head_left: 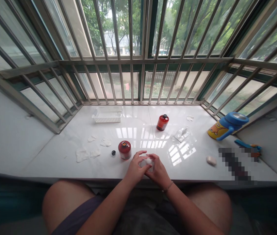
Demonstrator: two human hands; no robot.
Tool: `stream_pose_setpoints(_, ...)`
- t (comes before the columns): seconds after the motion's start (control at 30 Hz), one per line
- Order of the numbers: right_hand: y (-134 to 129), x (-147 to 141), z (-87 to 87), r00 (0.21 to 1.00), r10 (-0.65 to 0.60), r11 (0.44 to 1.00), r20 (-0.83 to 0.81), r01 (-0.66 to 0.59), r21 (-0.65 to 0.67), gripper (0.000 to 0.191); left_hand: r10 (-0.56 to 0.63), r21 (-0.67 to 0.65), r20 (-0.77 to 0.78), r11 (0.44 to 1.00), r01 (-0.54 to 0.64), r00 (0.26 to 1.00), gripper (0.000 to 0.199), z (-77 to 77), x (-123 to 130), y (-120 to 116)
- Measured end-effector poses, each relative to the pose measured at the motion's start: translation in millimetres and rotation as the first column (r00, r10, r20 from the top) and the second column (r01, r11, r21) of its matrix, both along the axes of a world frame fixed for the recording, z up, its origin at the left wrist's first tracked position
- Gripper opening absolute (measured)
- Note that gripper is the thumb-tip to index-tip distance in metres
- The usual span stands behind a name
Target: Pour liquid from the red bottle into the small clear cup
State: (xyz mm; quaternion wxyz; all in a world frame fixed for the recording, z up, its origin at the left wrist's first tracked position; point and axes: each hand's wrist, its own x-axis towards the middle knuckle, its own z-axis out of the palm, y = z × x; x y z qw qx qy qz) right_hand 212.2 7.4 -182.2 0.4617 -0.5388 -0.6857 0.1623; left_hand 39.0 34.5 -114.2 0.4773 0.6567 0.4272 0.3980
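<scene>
Close to the front edge of the white sill, my left hand and my right hand meet around a small clear object with a white round top. Fingers of both hands are curled on it, and its exact kind is hard to make out. Left of my left hand stands an uncapped red bottle, upright. A small black cap lies beside that bottle. Farther back, a second red bottle has its black cap on.
A white basket sits at the back left. Crumpled white tissues lie left. Clear plastic packaging and a pale soap-like piece are right, before a blue and yellow flask. Metal bars close off the window.
</scene>
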Motion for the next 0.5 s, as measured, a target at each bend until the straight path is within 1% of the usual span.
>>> stream_pose_setpoints(0.1,0.5,0.0,-0.8,1.000,0.003,1.000,0.001,-0.003,0.004,0.072,0.025,-0.011,-0.003,1.000,-0.025,1.000,0.020,1.1,2.6,1.4)
stream_pose_setpoints(0.17,0.7,0.6,-1.3,1.000,0.007,1.000,0.000,-0.007,0.006,0.073,0.066,-0.005,0.011,0.998,-0.066,0.998,0.018,-1.5,6.2,1.7)
stream_pose_setpoints(0.27,0.8,1.5,-1.6,1.000,0.019,1.000,-0.002,-0.019,0.011,0.074,0.136,0.021,0.041,0.990,-0.137,0.990,0.032,-8.2,11.3,1.2)
stream_pose_setpoints(0.33,1.0,1.9,-1.7,1.000,0.030,0.999,-0.004,-0.030,0.014,0.074,0.155,0.020,0.061,0.988,-0.156,0.986,0.036,-11.0,12.5,0.7)
stream_pose_setpoints(0.43,1.0,2.0,-2.7,0.999,0.041,0.999,-0.007,-0.041,0.017,0.075,0.101,0.036,0.057,0.994,-0.104,0.993,0.043,-10.0,10.6,0.8)
stream_pose_setpoints(0.5,0.9,1.8,-3.9,0.999,0.044,0.999,-0.012,-0.044,0.019,0.073,0.055,0.050,0.040,0.997,-0.057,0.998,0.040,-8.1,8.8,1.1)
